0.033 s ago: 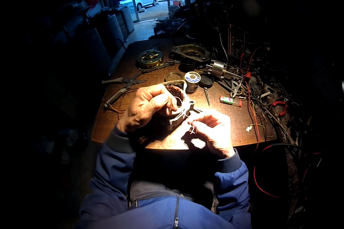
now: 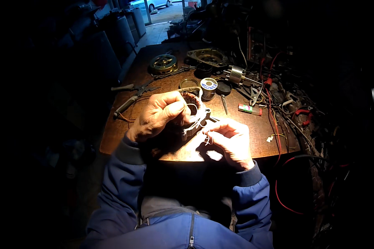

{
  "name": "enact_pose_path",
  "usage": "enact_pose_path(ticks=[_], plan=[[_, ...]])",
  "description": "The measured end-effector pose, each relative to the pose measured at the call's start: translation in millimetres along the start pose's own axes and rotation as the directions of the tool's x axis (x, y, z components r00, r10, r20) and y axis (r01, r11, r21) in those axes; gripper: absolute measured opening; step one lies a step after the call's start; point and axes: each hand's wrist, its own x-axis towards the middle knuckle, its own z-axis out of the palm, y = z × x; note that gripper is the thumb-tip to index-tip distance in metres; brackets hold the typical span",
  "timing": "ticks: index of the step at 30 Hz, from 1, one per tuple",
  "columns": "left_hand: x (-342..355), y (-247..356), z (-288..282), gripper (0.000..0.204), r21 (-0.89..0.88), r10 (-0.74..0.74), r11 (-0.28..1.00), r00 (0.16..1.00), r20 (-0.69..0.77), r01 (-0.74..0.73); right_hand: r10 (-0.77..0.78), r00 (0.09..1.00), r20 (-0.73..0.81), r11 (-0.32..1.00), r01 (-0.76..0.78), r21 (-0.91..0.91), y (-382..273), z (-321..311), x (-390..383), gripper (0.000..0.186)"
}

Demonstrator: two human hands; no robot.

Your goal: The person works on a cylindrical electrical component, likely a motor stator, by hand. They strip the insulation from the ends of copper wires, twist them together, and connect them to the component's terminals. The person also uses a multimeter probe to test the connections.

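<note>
A motor stator with copper windings stands on the near part of the wooden table, its rim wrapped with white string. My left hand is closed in a pinch at the stator's left side and covers part of it. A thin white strand loops beside its thumb and appears to run into the pinch. To the right of the stator, my right hand pinches a loose white end of string between thumb and fingertips. Short curled ends hang below those fingers.
Behind the stator stand a solder spool and a round black lid. Pliers lie left, a lighter right. Motor covers and a rotor sit farther back. Tangled wires crowd the right edge.
My right hand has shifted very slightly left with the string end. The strand near the stator's right rim lies a little differently. My left hand stays at the stator.
</note>
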Motion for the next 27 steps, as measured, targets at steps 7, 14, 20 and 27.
enact_pose_path(ticks=[7,14,20,27], plan=[[4.1,10.3,11.6,0.031,0.205,-0.048,0.978,0.996,0.075,0.031,-0.131,0.991,-0.018,0.988,0.129,-0.082,4.9,2.2,7.2,0.014],[9.6,3.9,18.1,0.017,0.191,-0.119,0.975,0.992,0.036,0.110,-0.237,0.971,-0.014,0.963,0.233,-0.137,2.4,8.5,7.4,0.015],[9.9,-2.5,13.3,0.013,0.180,-0.068,0.982,0.994,0.087,0.052,-0.253,0.967,0.023,0.963,0.254,-0.086,-5.7,18.3,8.6,0.015],[8.8,6.9,18.4,0.005,0.159,-0.050,0.986,0.997,0.052,0.042,-0.186,0.982,-0.028,0.975,0.181,-0.131,2.2,9.6,7.3,0.014]])
